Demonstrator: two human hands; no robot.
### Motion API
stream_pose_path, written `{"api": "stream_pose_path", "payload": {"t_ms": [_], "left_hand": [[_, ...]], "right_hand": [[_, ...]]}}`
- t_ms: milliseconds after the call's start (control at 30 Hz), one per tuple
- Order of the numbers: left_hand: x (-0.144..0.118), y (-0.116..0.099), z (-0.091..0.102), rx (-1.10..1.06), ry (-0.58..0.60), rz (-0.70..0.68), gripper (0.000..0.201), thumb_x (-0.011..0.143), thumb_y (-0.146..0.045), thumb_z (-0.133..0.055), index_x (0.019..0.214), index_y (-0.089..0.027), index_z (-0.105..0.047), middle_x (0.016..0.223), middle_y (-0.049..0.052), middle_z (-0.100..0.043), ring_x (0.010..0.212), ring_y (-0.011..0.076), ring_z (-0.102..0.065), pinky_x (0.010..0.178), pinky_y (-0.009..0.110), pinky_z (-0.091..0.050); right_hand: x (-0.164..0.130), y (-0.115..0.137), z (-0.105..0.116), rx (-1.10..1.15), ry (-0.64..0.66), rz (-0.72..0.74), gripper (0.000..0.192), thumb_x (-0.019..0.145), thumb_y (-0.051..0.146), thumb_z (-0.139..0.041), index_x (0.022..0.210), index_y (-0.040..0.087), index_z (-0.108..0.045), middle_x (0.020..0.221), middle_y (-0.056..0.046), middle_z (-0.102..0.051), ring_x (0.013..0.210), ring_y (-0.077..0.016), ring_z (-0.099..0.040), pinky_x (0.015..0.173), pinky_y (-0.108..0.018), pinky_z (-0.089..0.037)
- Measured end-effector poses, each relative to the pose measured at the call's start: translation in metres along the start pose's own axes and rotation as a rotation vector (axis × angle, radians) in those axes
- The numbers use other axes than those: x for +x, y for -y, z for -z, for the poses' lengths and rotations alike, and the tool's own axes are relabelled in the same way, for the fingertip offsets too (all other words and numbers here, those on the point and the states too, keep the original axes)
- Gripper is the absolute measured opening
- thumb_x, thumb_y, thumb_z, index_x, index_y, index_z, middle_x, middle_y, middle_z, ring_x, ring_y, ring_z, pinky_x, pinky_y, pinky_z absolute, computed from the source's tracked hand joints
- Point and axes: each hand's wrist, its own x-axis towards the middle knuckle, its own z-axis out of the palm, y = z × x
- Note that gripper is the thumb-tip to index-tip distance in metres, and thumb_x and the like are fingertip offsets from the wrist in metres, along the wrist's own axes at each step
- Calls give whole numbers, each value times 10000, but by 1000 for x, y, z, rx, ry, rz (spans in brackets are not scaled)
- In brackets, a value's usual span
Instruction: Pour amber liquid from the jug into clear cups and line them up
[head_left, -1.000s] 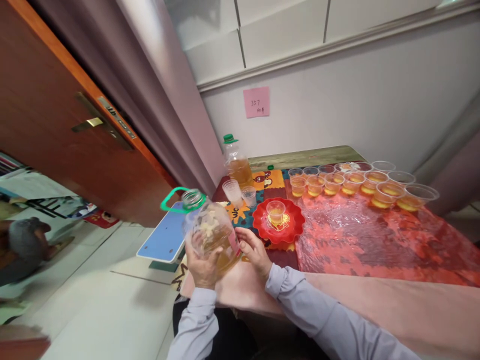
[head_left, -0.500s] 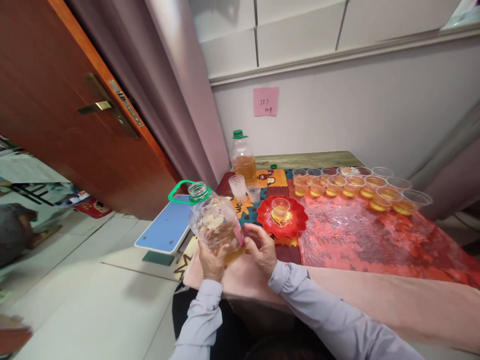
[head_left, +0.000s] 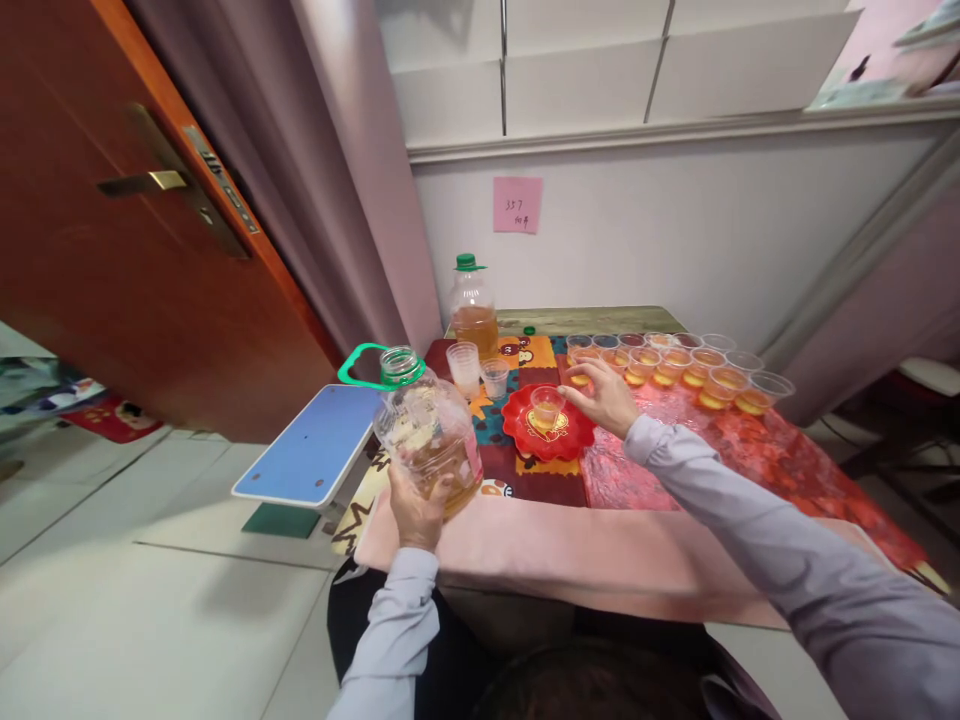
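Note:
My left hand (head_left: 418,508) grips the lower side of a clear plastic jug (head_left: 427,425), which holds amber liquid and tilts slightly. The jug's mouth is uncapped, with a green handle ring (head_left: 367,366) round its neck. My right hand (head_left: 609,400) reaches over the table, thumb and fingers apart. Its thumb tip is close to the rim of a small clear cup (head_left: 547,412); I cannot tell if they touch. That cup has a little yellow liquid in it and stands on a red scalloped plate (head_left: 517,440).
Rows of cups with amber liquid (head_left: 667,368) stand at the back right. A second jug (head_left: 475,318) with a green cap, a stack of cups (head_left: 463,370) and another cup (head_left: 495,379) stand behind the plate. A loose green cap (head_left: 529,330) lies farther back. A blue stool (head_left: 307,445) is at the left.
My right hand has left the jug's side and moved right and forward to the cup on the red plate. The left hand still holds the jug, now a little more upright.

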Motion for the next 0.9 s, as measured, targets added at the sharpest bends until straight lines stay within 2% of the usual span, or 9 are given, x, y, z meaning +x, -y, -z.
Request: {"api": "stream_pose_path", "payload": {"t_ms": [67, 133, 267, 367, 467, 567, 700, 800, 900], "left_hand": [[0, -2, 0, -6, 10, 5, 891, 646, -587, -887, 1364, -197, -532, 1299, 177, -702, 1176, 340, -715, 1039, 498, -561], [-1, -4, -1, -2, 14, 8, 876, 655, -576, -881, 1362, -197, -528, 1274, 171, -716, 1149, 336, -726, 1017, 495, -571], [0, -3, 0, 27, 20, 7, 853, 653, -586, -872, 1334, -190, -545, 1245, 162, -723, 1143, 346, -724, 1009, 515, -570], [3, 3, 1, 27, 10, 5, 882, 625, -598, -886, 1336, -196, -552, 1239, 156, -722, 1144, 350, -721, 1014, 523, -569], [7, 11, 2, 26, -12, -12, 893, 610, -621, -894, 1335, -214, -567, 1271, 149, -706, 1174, 347, -704, 1057, 531, -548], [10, 15, 2, 54, -11, -24, 917, 592, -649, -900, 1327, -205, -577, 1273, 146, -696, 1190, 343, -691, 1092, 526, -523], [11, 16, 2, 94, -11, -33, 949, 598, -687, -883, 1335, -182, -561, 1256, 155, -691, 1148, 333, -699, 1062, 509, -540], [12, 19, 3, 110, -17, -32, 943, 595, -691, -881, 1325, -187, -558, 1222, 146, -698, 1139, 334, -700, 1063, 510, -541], [14, 22, 4, 117, -21, -29, 945, 584, -679, -890, 1323, -193, -556, 1207, 137, -703, 1128, 330, -700, 1068, 516, -536]], "right_hand": [[10, -15, 0, -163, 154, -38, 481, 830, 578, -801, 1089, 173, -767, 1427, -233, -649, 1384, -403, -583, 1191, -614, -404], [14, -19, -5, -274, 283, -64, 588, 813, 643, -805, 1176, 183, -753, 1524, -236, -576, 1468, -422, -496, 1231, -688, -297], [18, -2, -19, -393, 440, -49, 798, 767, 713, -818, 1346, 179, -687, 1650, -253, -426, 1546, -459, -367, 1238, -784, -138], [22, 15, -23, -431, 509, -4, 821, 745, 668, -858, 1391, 201, -661, 1595, -241, -507, 1511, -470, -408, 1221, -819, -86], [26, 25, -24, -428, 550, 12, 762, 762, 603, -865, 1392, 227, -662, 1447, -216, -653, 1405, -453, -538, 1216, -810, -106], [29, 27, -24, -428, 561, -5, 679, 786, 551, -853, 1356, 221, -687, 1347, -201, -720, 1318, -447, -623, 1211, -776, -171], [31, 26, -26, -411, 559, -24, 591, 831, 481, -824, 1330, 191, -695, 1318, -216, -732, 1288, -452, -654, 1200, -756, -211], [31, 28, -29, -381, 540, -31, 643, 808, 425, -859, 1361, 163, -663, 1303, -226, -739, 1276, -433, -668, 1224, -720, -196], [31, 32, -27, -330, 499, -30, 695, 797, 416, -875, 1408, 203, -620, 1310, -168, -753, 1279, -381, -675, 1252, -669, -178]]}}
